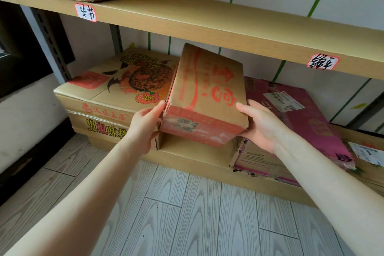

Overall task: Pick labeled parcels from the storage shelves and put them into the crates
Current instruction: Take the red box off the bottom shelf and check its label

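Left hand (145,125) grips the near left corner of the box (205,93). Right hand (259,127) clamps the near right corner, thumb on top. Box is tilted, near end out past the lower shelf (187,158) lip.

Step, as judged: withdrawing one parcel. Next move: draw toward 6 o'clock, then carry to a crate (none in view).

Clearances:
- noodle carton (108,97) just beside at 9 o'clock
- pink box (301,110) near at 3
- upper shelf (207,27) edge close at 12
- open floor (197,214) at 6
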Motion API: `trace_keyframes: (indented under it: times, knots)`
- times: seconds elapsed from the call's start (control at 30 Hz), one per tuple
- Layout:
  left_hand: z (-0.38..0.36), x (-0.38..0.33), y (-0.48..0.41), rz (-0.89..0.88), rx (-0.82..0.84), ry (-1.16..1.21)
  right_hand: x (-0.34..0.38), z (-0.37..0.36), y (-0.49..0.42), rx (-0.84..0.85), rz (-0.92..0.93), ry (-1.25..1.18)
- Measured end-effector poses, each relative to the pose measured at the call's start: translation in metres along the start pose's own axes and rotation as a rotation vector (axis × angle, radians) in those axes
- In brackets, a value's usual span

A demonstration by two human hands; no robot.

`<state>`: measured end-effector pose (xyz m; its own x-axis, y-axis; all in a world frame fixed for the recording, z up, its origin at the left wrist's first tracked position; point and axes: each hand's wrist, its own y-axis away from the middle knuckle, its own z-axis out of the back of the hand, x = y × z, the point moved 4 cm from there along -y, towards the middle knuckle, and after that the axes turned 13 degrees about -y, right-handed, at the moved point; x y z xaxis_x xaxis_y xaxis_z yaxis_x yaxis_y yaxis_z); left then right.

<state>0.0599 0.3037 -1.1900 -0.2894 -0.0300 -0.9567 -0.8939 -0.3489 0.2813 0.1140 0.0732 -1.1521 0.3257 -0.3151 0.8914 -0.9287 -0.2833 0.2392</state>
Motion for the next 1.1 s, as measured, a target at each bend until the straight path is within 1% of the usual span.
trace_keyframes:
  times: [0.07,0.1,0.13,0.17,0.23,0.33,0.37,0.43,0.47,0.57,0.67,0.73,0.8,0.87,1.0,1.1]
  knots:
    - [-0.006,-0.003,0.006,0.066,0.190,-0.005,-0.002,0.005,0.001,0.038,-0.012,-0.045]
    - [-0.010,-0.004,0.008,0.072,0.255,0.043,-0.003,0.008,0.001,0.027,-0.008,-0.035]
    - [-0.012,-0.007,0.010,0.056,0.268,0.114,-0.003,0.010,0.001,0.000,0.006,0.010]
    - [-0.013,-0.010,0.012,0.026,0.252,0.163,-0.003,0.009,0.004,-0.041,0.031,0.094]
    - [-0.014,-0.015,0.016,-0.054,0.205,0.161,-0.004,0.005,0.007,-0.074,0.072,0.260]
    - [-0.016,-0.017,0.023,-0.178,0.150,0.111,-0.009,-0.009,0.011,-0.062,-0.019,0.324]
    - [-0.017,-0.018,0.026,-0.229,0.122,0.076,-0.009,-0.017,0.012,-0.027,-0.058,0.334]
    - [-0.020,-0.020,0.030,-0.334,0.060,0.022,-0.014,-0.032,0.012,0.070,-0.089,0.307]
    - [-0.021,-0.021,0.032,-0.368,0.034,-0.003,-0.016,-0.035,0.012,0.071,-0.069,0.277]
    - [-0.017,-0.022,0.030,-0.364,-0.009,-0.013,-0.017,-0.028,0.008,-0.061,0.005,0.194]
    - [-0.012,-0.023,0.028,-0.394,-0.072,-0.090,-0.016,-0.021,0.009,-0.030,-0.027,0.059]
    - [-0.012,-0.023,0.026,-0.348,-0.066,-0.156,-0.015,-0.018,0.014,0.019,-0.066,-0.018]
    - [-0.014,-0.020,0.024,-0.201,0.029,-0.135,-0.015,-0.014,0.017,0.059,-0.092,-0.083]
    - [-0.014,-0.018,0.023,-0.087,0.097,-0.096,-0.014,-0.009,0.020,0.055,-0.077,-0.112]
    - [-0.006,-0.016,0.021,-0.087,0.001,0.035,-0.002,0.009,0.019,-0.115,0.073,-0.214]
    - [-0.005,-0.012,0.017,-0.059,-0.055,0.108,0.000,0.009,0.017,-0.151,0.130,-0.093]
